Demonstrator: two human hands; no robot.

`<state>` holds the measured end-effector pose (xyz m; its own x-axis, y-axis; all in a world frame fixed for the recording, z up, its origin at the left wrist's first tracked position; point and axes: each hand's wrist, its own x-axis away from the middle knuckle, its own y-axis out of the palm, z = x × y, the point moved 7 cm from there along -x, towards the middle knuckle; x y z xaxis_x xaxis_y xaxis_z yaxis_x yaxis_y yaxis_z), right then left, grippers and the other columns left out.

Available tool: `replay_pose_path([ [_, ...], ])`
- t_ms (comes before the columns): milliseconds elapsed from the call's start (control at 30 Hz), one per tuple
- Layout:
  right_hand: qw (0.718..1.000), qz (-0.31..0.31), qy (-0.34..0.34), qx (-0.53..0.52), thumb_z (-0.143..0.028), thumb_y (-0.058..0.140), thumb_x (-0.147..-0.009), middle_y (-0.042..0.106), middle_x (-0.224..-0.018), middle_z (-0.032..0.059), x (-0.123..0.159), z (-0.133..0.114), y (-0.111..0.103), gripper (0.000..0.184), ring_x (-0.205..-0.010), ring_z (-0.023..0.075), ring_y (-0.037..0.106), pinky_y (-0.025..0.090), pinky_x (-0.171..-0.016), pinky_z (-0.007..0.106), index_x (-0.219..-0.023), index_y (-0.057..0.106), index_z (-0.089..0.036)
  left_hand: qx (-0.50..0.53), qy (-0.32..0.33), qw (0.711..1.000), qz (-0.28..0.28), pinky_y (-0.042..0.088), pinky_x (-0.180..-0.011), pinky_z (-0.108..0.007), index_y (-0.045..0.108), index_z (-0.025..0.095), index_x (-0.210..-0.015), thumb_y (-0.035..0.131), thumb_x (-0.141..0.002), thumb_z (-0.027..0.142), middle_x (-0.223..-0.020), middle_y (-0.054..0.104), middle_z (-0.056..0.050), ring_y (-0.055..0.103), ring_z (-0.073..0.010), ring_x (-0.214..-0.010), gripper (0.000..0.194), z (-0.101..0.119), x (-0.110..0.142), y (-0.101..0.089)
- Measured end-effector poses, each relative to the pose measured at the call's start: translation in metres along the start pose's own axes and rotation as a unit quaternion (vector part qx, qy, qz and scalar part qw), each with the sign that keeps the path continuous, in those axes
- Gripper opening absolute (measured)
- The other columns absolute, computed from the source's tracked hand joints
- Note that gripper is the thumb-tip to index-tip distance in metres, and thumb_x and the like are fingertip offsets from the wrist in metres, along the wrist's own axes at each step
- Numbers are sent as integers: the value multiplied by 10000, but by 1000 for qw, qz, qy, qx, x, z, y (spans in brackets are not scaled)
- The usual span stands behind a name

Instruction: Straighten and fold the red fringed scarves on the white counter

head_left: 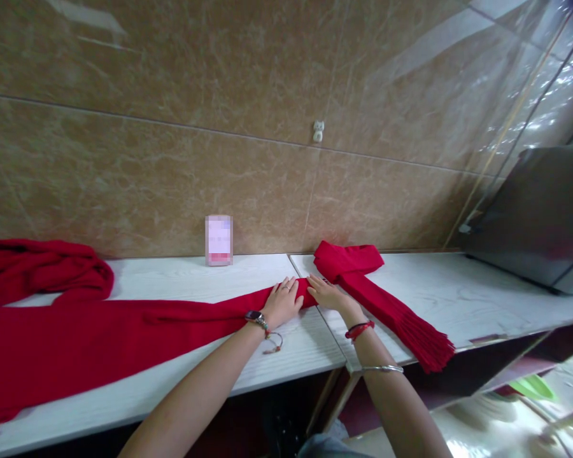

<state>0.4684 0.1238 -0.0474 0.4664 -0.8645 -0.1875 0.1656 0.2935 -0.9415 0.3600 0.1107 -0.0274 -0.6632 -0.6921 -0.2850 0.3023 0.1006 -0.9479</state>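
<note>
A long red scarf (100, 340) stretches along the white counter, spread wide at the left and narrowed to a folded strip in the middle. My left hand (282, 303) lies flat on that strip, fingers extended. Close beside it, my right hand (325, 294) rests on the same strip with its fingers stretched out. To the right, a folded red length with a fringed end (401, 312) runs toward the front edge, its fringe hanging over. My right hand and forearm partly hide where it meets the strip.
A heap of red cloth (42, 270) lies at the far left. Against the tiled wall leans a blurred phone-like card (219, 240). A large grey appliance (535, 216) stands at the right end of the white counter (262, 375). Open shelves show below, with a green basin (535, 387) at lower right.
</note>
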Motion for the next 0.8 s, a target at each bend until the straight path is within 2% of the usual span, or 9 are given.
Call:
replay_pose_path([
  [67, 999, -20, 28, -16, -74, 377, -834, 424, -1332, 161, 4, 6, 3, 339, -1253, 229, 350, 354, -981, 454, -1111, 557, -148, 9, 1, 1000, -10, 221, -1052, -394, 302, 83, -1340, 282, -904, 381, -1423, 274, -126, 190, -234, -1323, 529, -2, 1, -2],
  [167, 990, -41, 115, -63, -138, 365, -863, 389, -1360, 155, 7, 19, -1, 333, -1261, 269, 331, 372, -932, 527, -1152, 528, -171, 24, 16, 999, -25, 211, -1051, -414, 271, 80, -1353, 278, -901, 444, -1432, 245, -135, 153, -246, -1331, 581, -5, 3, -3],
  [267, 977, 11, 187, -97, -212, 311, -894, 327, -1395, 160, 6, 29, -22, 389, -1283, 305, 276, 337, -912, 601, -1263, 425, -169, 31, 34, 998, -32, 198, -1054, -415, 251, 64, -1358, 289, -887, 500, -1438, 218, -154, 138, -259, -1333, 644, -6, 6, -4],
  [333, 971, 75, 191, -125, -193, 314, -881, 346, -1386, 155, 3, 31, -40, 422, -1284, 273, 285, 320, -959, 546, -1296, 385, -160, 34, 35, 998, -34, 198, -1052, -415, 241, 66, -1362, 287, -883, 520, -1439, 210, -160, 136, -261, -1333, 661, -7, 7, -4],
  [433, 958, 112, 197, -174, -146, 395, -827, 515, -1243, 148, 1, 33, -50, 398, -1168, 223, 451, 365, -961, 381, -1215, 482, -145, 35, 35, 998, -32, 207, -1045, -424, 231, 82, -1367, 283, -884, 525, -1439, 212, -157, 137, -264, -1333, 658, -7, 8, -5],
  [500, 938, 103, 252, -214, -160, 459, -802, 605, -1096, 142, 4, 40, -44, 337, -1045, 221, 543, 402, -904, 333, -1126, 547, -138, 33, 39, 998, -26, 211, -1043, -429, 241, 91, -1366, 302, -885, 515, -1439, 217, -151, 143, -267, -1331, 644, -7, 8, -5],
  [600, 907, 85, 316, -263, -162, 525, -769, 664, -891, 96, 12, 50, -29, 293, -851, 202, 614, 452, -782, 303, -1057, 577, -156, 31, 44, 998, -15, 218, -1037, -440, 284, 122, -1354, 345, -882, 492, -1435, 237, -138, 157, -272, -1327, 602, -6, 9, -7],
  [700, 896, 82, 312, -306, -136, 549, -736, 654, -709, 21, 14, 53, -20, 310, -647, 159, 613, 478, -630, 262, -1042, 577, -175, 32, 50, 998, -16, 219, -1035, -444, 328, 168, -1340, 368, -883, 468, -1429, 259, -125, 177, -271, -1322, 548, -4, 10, -9],
  [800, 882, 95, 281, -367, -157, 536, -749, 630, -636, -9, 12, 53, -18, 298, -563, 138, 592, 478, -547, 239, -1045, 570, -168, 37, 48, 998, -24, 232, -1027, -447, 362, 227, -1326, 381, -883, 459, -1430, 262, -110, 202, -276, -1313, 501, -4, 10, -10],
])
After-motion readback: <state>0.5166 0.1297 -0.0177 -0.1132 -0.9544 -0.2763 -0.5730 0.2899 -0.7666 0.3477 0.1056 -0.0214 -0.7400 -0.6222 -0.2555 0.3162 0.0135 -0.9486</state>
